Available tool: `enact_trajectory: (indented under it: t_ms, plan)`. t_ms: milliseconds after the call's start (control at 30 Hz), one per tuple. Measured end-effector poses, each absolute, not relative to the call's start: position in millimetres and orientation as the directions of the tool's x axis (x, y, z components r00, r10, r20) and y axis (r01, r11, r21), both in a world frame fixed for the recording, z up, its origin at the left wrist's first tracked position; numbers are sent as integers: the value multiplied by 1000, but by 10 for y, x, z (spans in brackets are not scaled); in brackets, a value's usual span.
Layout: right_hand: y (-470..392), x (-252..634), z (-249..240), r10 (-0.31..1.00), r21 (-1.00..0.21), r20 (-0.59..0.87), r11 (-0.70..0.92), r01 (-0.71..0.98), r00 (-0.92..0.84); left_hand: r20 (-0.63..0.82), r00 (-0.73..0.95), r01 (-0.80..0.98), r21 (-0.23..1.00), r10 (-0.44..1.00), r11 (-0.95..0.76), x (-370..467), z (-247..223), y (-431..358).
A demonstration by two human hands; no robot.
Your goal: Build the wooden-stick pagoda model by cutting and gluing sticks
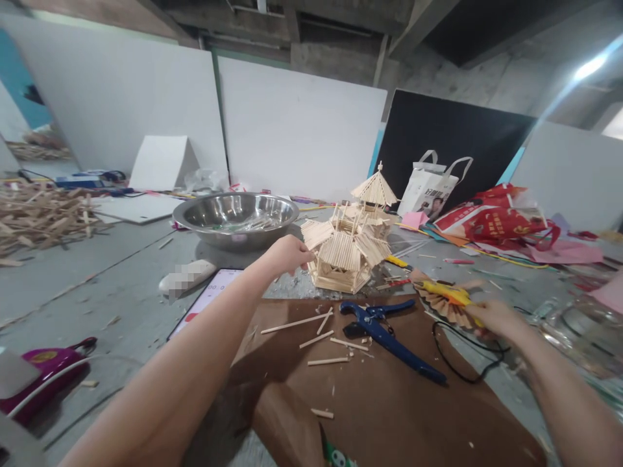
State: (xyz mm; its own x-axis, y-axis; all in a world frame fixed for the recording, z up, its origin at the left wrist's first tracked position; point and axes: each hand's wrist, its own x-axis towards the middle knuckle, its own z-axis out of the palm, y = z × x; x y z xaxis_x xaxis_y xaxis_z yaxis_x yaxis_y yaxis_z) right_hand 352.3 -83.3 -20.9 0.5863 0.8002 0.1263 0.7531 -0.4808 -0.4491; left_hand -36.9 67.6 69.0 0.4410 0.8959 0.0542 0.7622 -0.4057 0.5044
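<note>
A pavilion model of thin wooden sticks [343,253] stands upright, its roof panels sloping around an open top. My left hand [288,254] is closed at its left side, fingertips pinched on the lower roof edge. Fingers of my right hand [496,318] wrap around a yellow glue gun [445,292], which lies low over a fan-like piece of folded brown paper. The gun's black cord loops beside it. Between my hands, a blue pipe cutter [389,337] rests on a brown sheet [389,415] among cut sticks [328,361].
A steel basin [236,240] is left of the model, near a phone [209,301] and a pale mouse-shaped object [187,277]. Another peaked stick roof [374,187] rises behind. At right are a glass jar [584,331] and red bags [496,217]; a wood pile [43,217] lies left.
</note>
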Motion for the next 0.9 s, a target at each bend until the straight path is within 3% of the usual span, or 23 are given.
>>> enact_trajectory:
  t_ms: [100,167,333,400,533,700,900]
  plan:
    - [-922,3489,12,796,-565,39,-482,670,605,12,518,718,537,855,-442,-419,722,734]
    - [-960,3433,172,775,-616,63,-465,635,628,-28,549,704,554,835,-445,-440,760,772]
    - [-923,3165,457,681,-914,91,-233,332,726,-55,575,693,563,816,-450,-439,801,836]
    - [-869,3020,531,726,-975,55,-110,195,685,-34,568,683,577,822,-448,-427,774,833]
    - [-734,2677,667,888,-999,-11,-29,31,460,39,508,642,649,861,-408,-410,697,787]
    - [-526,2184,788,975,-981,165,147,129,150,39,466,619,700,884,-357,-436,658,767]
    - [-342,1788,753,942,-898,331,296,325,59,-3,523,556,759,852,-338,-465,644,787]
